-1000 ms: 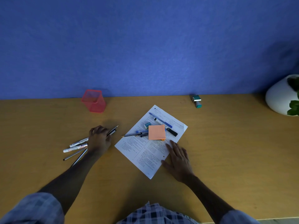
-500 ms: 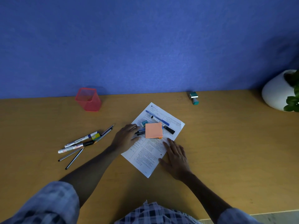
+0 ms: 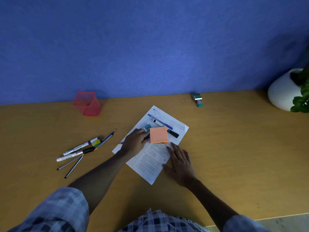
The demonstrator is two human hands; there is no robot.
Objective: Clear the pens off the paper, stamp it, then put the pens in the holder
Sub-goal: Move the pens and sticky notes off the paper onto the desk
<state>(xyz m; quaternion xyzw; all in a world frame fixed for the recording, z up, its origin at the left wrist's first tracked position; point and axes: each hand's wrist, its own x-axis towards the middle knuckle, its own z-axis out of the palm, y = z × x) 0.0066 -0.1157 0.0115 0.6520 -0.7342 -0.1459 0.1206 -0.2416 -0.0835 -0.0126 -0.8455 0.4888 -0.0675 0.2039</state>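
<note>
A printed paper (image 3: 150, 161) lies slanted mid-desk. On it rest a blue pen (image 3: 160, 121), a black marker (image 3: 173, 133), an orange sticky-note pad (image 3: 158, 134) and a small teal item (image 3: 147, 127). My left hand (image 3: 135, 142) lies on the paper's left part, fingers curled over a few thin dark pens beside the pad; an orange pen tip (image 3: 120, 143) pokes out under the wrist. My right hand (image 3: 181, 163) lies flat on the paper's right edge, fingers spread. The red mesh holder (image 3: 87, 104) stands at the back left, and the teal stamp (image 3: 197, 99) lies at the back right.
Several pens and markers (image 3: 82, 150) lie in a loose pile on the wooden desk (image 3: 234, 148), left of the paper. A white plant pot (image 3: 282, 91) stands at the far right. A blue wall runs along the desk's back edge.
My left hand left the pile of pens at the left and moved right onto the paper, closing over the thin pens by the sticky pad. The right hand stayed put.
</note>
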